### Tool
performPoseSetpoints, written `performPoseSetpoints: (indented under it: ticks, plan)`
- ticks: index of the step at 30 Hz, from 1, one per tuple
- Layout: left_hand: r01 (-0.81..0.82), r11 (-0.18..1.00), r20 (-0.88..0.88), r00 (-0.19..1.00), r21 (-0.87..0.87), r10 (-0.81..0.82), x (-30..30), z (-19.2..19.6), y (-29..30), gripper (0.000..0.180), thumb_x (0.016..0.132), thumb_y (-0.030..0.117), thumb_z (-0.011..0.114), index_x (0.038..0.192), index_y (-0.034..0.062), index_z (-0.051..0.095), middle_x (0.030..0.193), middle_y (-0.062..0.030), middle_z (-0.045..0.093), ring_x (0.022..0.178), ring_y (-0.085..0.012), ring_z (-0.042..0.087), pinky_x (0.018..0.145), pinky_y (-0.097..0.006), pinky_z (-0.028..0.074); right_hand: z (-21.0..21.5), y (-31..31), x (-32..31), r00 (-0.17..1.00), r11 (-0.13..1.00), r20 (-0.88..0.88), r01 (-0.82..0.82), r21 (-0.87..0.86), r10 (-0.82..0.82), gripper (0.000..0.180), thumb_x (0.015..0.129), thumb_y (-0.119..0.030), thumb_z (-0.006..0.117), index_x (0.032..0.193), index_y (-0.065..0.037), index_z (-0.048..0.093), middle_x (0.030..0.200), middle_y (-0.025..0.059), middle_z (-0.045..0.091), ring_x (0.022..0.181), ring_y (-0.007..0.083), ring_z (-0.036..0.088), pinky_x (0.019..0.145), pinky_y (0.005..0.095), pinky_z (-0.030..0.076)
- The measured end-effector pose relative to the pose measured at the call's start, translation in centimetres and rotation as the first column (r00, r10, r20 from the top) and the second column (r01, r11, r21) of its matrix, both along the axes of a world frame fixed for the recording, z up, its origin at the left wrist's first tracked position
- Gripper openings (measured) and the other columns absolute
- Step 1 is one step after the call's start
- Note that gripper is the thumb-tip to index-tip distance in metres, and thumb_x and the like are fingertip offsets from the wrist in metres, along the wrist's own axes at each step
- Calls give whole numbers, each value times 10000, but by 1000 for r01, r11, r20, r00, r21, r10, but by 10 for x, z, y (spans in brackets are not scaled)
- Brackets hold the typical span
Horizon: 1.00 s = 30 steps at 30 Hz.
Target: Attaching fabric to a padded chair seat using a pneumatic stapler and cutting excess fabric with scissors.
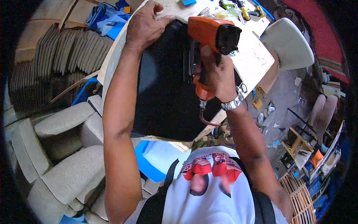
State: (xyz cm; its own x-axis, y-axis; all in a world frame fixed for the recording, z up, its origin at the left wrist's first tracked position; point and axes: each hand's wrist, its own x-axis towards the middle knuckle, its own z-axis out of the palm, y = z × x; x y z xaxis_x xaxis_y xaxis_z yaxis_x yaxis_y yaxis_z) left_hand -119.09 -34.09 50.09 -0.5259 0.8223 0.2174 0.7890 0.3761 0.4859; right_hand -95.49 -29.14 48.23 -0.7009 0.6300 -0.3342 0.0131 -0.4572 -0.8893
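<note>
A large upholstered piece lies before me, its flat face covered with black backing cloth [164, 97] and its left rim wrapped in light grey fabric [118, 61]. At its far left corner, my left hand [144, 30] grips the edge, thumb stretched over the cloth's border and fingers curled beyond it. My right hand [220, 76] is wrapped round the handle of an orange staple gun [204, 33] with a black end cap. The gun is over the right part of the black cloth; its nose is hidden, so contact cannot be told. A dark red hose [204, 118] runs from its handle base.
Behind is a light worktable [249, 56] with a yellow-black drill [245, 13]. A pale padded panel [290, 44] leans at its right. Left are stacked grey cushioned pieces [71, 50] and a grey sofa [71, 168]. Scraps [266, 114] litter the right floor near a wooden frame [298, 143].
</note>
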Motion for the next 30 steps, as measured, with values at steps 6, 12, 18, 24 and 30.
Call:
performPoseSetpoints:
  ticks: [6, 12, 18, 24, 30]
  plan:
    - [-135, 933, 376, 927, 334, -1, -19, 7, -16, 266, 909, 245, 655, 1044, 17, 655, 929, -124, 692, 822, -195, 669, 745, -313, 524, 11, 4, -8, 989, 985, 14, -145, 89, 144, 239, 942, -194, 559, 1077, 1, 589, 711, 56, 619, 550, 148, 601, 494, 295, 497]
    - [113, 966, -315, 948, 231, -36, 5, 12, -45, 177, 802, 274, 736, 885, 118, 721, 906, -56, 662, 893, -258, 609, 798, -377, 491, -4, 10, -4, 988, 976, 43, -156, 149, 151, 246, 936, -170, 551, 1119, -9, 583, 734, 47, 635, 562, 146, 616, 495, 280, 498]
    - [54, 992, -443, 897, 111, 1, 7, 3, -32, 220, 813, 315, 709, 917, 121, 711, 885, -66, 638, 865, -289, 599, 787, -413, 487, 17, 5, -1, 990, 989, -27, -135, 52, 137, 234, 947, -202, 572, 1087, -20, 618, 744, 41, 644, 541, 136, 611, 493, 277, 495]
    - [-60, 989, -253, 963, 132, 92, 17, 14, -23, 252, 834, 299, 705, 856, 74, 595, 772, -111, 638, 703, -290, 624, 661, -403, 494, 1, 1, -14, 991, 965, -62, -96, 245, 115, 366, 980, -394, 537, 882, -43, 574, 586, 12, 554, 477, 120, 550, 434, 266, 412]
    - [-379, 881, 367, 891, 283, 265, -10, 21, -42, 288, 938, 306, 610, 944, 18, 620, 817, -71, 683, 773, -148, 671, 713, -300, 544, 30, 2, -14, 960, 926, 82, -279, 256, 267, 247, 944, -255, 574, 1044, -38, 634, 657, 22, 614, 541, 109, 583, 478, 273, 452]
